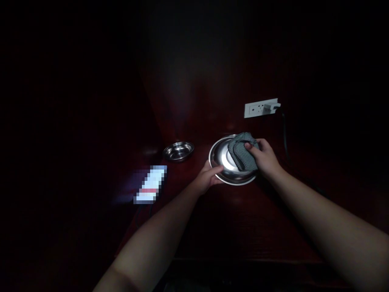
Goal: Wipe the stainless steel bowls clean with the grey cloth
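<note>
My left hand (pixel 208 178) grips a shiny metal bowl (pixel 223 156) by its left rim, thumb over the inside and fingers underneath. The bowl is tilted so that its inside faces me. In my right hand (pixel 266 156) is a folded grey-green cloth (pixel 244 150), pinched under the thumb and lying against the right part of the bowl. The cloth hides that side of the bowl's inside. A second metal bowl (pixel 178 152) stands upright on the dark red table (pixel 237 227), left of my hands.
A lit phone screen (pixel 151 185), blurred into blocks, is at the left, with a cable below it. On the back wall is a white power socket (pixel 255 108) with a plug in it. Its dark cord (pixel 285 136) hangs down at the right. Most of the surroundings are dark.
</note>
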A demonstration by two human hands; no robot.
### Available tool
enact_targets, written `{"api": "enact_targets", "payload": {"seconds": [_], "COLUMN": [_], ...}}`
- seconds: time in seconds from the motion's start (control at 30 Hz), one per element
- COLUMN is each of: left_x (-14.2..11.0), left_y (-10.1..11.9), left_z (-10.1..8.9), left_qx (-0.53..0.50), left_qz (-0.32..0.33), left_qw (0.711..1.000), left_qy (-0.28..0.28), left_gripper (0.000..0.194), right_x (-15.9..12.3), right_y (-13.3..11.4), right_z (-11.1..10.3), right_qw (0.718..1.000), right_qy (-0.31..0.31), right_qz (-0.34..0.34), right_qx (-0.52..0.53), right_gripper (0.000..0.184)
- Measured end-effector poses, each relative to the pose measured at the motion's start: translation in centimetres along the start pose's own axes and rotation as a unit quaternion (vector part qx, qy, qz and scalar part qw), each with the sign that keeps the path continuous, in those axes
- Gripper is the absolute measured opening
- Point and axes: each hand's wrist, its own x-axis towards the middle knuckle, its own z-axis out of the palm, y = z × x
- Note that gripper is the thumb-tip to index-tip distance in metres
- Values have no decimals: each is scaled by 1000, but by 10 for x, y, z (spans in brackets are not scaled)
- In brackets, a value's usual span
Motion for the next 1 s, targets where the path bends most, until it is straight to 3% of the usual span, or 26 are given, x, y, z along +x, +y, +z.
{"api": "enact_targets", "payload": {"seconds": [0.2, 1.0], "left_x": [2, 8], "left_y": [2, 6], "left_z": [-1, -4], "left_qx": [53, 38], "left_qz": [52, 33], "left_qw": [996, 994], "left_qy": [49, 97], "left_gripper": [54, 44], "right_x": [-4, -9], "right_y": [0, -10], "right_z": [2, 1], "right_qw": [1000, 996], "right_qy": [-24, -79], "right_qz": [11, 31], "right_qx": [-2, -23], "right_gripper": [44, 35]}}
